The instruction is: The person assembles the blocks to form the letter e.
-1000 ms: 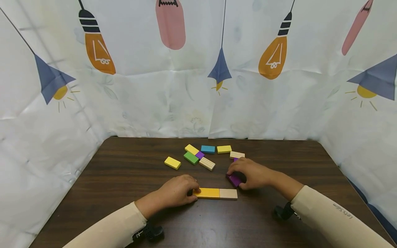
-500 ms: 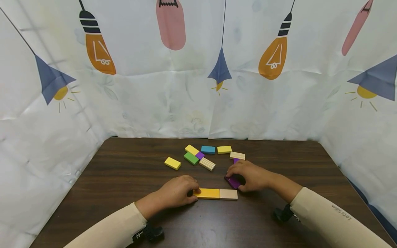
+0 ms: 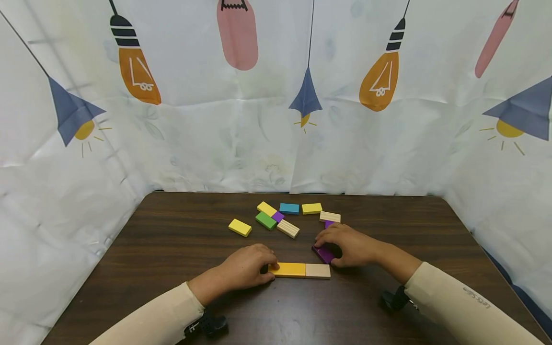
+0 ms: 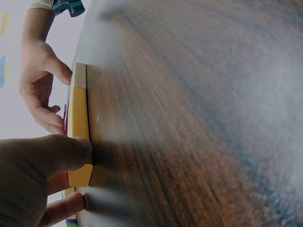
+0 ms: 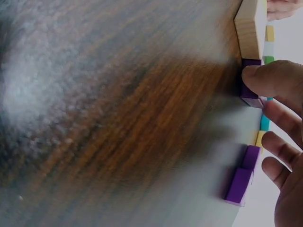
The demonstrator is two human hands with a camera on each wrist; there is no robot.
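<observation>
My left hand (image 3: 243,266) pinches the left end of an orange-yellow wooden block (image 3: 291,270), thumb on the near side in the left wrist view. End to end with it, on its right, lies a plain wood block (image 3: 317,271). Just behind that block, my right hand (image 3: 354,244) holds a purple block (image 3: 322,254) lying aslant between thumb and fingers. The right wrist view shows the thumb over the purple block (image 5: 251,98), near the plain wood block (image 5: 251,28); whether the two touch is unclear.
Farther back on the dark table (image 3: 181,225) lie yellow (image 3: 239,227), green (image 3: 265,221), blue (image 3: 289,208) and striped wood (image 3: 287,228) blocks. More purple (image 5: 240,184) sits beyond my right hand, partly hidden in the head view. A printed curtain (image 3: 194,143) stands behind the table.
My right hand has drawn the purple block slightly nearer and to the left, then nearly stopped. The left hand and the orange-yellow block have hardly moved.
</observation>
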